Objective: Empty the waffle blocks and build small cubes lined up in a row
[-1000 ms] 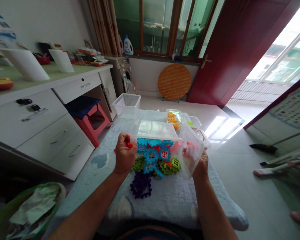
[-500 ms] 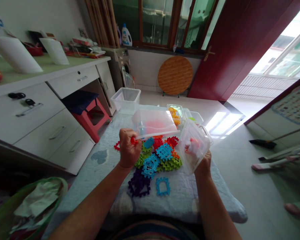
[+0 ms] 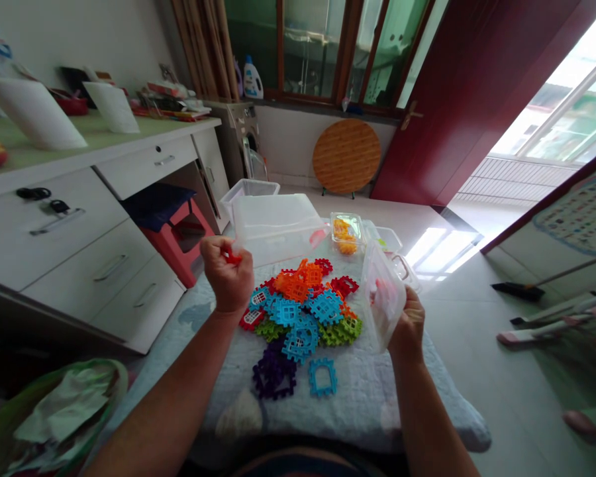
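My left hand (image 3: pixel 228 273) is closed around a red latch or handle at the end of a clear plastic box (image 3: pixel 278 222), which is tipped on its side above the table. In my right hand (image 3: pixel 408 321) is a clear plastic lid (image 3: pixel 383 298), standing on edge, with a handle and a pinkish patch on it. Between my hands lies a heap of toothed plastic building panels: orange panels (image 3: pixel 298 279) on top, blue panels (image 3: pixel 302 338), green panels (image 3: pixel 342 330) and dark purple panels (image 3: pixel 274 371). A single blue frame panel (image 3: pixel 322 377) lies apart in front.
Behind the heap stand a small clear box of yellow pieces (image 3: pixel 346 233) and an empty-looking clear bin (image 3: pixel 251 189). A cloth (image 3: pixel 342 414) covers the table. To the left are a red stool (image 3: pixel 179 248), a white desk (image 3: pixel 109 225) and a green-rimmed waste basket (image 3: pixel 122 377).
My left hand has moved left and the box has lifted off the heap and turned, uncovering orange and red panels. The lid in my right hand has turned more edge-on.
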Tool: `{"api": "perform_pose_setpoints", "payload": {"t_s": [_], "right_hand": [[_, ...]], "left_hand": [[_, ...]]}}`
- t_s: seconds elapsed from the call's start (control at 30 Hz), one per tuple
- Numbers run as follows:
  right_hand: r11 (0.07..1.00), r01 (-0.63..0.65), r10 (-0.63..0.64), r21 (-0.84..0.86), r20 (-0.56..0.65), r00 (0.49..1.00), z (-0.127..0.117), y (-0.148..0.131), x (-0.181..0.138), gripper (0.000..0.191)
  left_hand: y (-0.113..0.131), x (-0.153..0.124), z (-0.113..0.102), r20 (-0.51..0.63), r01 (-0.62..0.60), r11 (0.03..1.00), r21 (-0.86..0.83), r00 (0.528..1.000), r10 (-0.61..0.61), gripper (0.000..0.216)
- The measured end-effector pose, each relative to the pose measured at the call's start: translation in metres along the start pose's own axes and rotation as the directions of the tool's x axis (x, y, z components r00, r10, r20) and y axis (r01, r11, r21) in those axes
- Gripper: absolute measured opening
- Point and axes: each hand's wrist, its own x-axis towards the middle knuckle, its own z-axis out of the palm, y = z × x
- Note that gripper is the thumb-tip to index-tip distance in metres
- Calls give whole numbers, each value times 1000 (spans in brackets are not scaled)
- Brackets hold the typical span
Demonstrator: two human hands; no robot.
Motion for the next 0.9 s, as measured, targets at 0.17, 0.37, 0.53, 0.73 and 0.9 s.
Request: {"api": "perform_pose_setpoints", "payload": {"t_s": [0.17,0.37,0.53,0.73,0.9], "right_hand": [[996,55,-55,-70,9,998,9,-16,-4,24],[809,467,-489,-357,30,872,28,-73,1,13],[575,715,-617,-397,363,698,55,-117,6,10],[421,831,-335,-365,789,516,99,-107,13,18],[313,863,-113,-397,886,449,128,-82,19,20]], "left_hand": [[11,8,-13,-14,210,953,-218,976,-218,28],[30,12,-31,510,808,423,-411,588,-628,35],[28,17,-41,755,984,100,-149,179,-631,27],[0,15,-37,813,991,126,-40,106,-572,13],[-11,7,-33,826,982,151,-112,177,-535,12]]}}
